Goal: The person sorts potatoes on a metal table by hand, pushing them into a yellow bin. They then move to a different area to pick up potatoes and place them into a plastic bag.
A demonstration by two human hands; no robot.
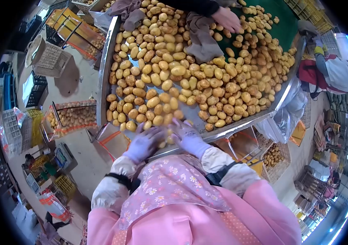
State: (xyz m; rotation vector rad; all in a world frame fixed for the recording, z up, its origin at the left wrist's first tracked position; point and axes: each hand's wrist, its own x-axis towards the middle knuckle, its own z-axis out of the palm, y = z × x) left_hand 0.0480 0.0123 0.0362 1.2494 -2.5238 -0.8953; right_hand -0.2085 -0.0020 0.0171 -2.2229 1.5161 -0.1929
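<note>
Many yellow-brown potatoes (219, 73) lie spread over a metal-edged sorting table (227, 131). My left hand (146, 142), in a pale purple glove, is at the table's near edge, its spread fingers touching potatoes. My right hand (187, 138), gloved alike, is just beside it with fingers apart, at the potatoes' near side. A few potatoes lie between the two hands, partly blurred. Neither hand is closed round a potato. A grey-brown cloth (202, 38) lies on the potatoes farther back.
Across the table another person's bare hand (227, 19) reaches over the potatoes. Another person (337, 73) is at the right. A mesh bag of potatoes (74, 116) stands left, a crate of potatoes (274, 159) below right. Clear plastic bags (286, 120) hang at the right edge.
</note>
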